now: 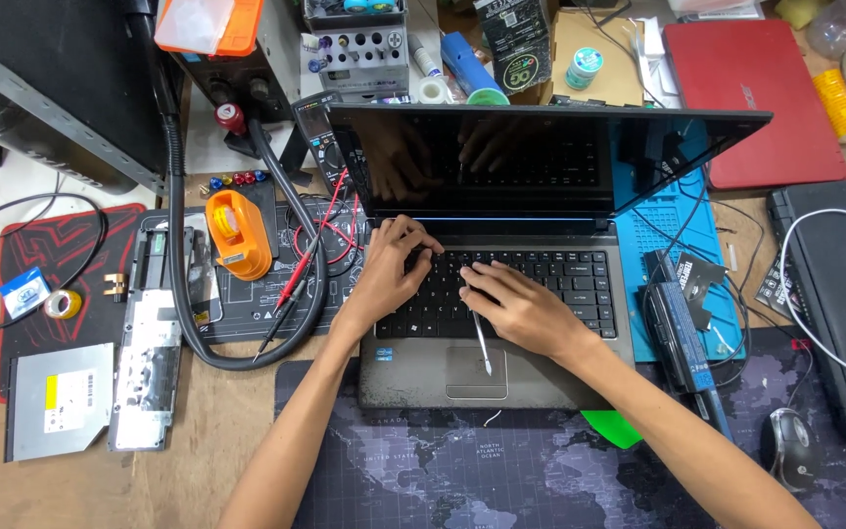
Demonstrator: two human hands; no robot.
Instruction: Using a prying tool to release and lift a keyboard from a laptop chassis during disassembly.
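Observation:
An open grey laptop (531, 382) with a dark screen (501, 162) sits on a mat printed with a world map (423, 470). My left hand (392, 269) rests with bent fingers on the upper left of its black keyboard (570, 284). My right hand (516, 306) lies over the middle of the keyboard and grips a thin silver tool (483, 345) whose tip points down to the touchpad (475, 372). Both hands are mirrored in the screen.
Left of the laptop lie a thick black hose (183, 294), an orange tool (237, 233), red and black probe leads (310, 260), an optical drive (56, 400) and a metal bracket (147, 358). A laptop battery (682, 333), a mouse (792, 448), a red laptop (751, 98) and a black laptop (839, 294) lie to the right.

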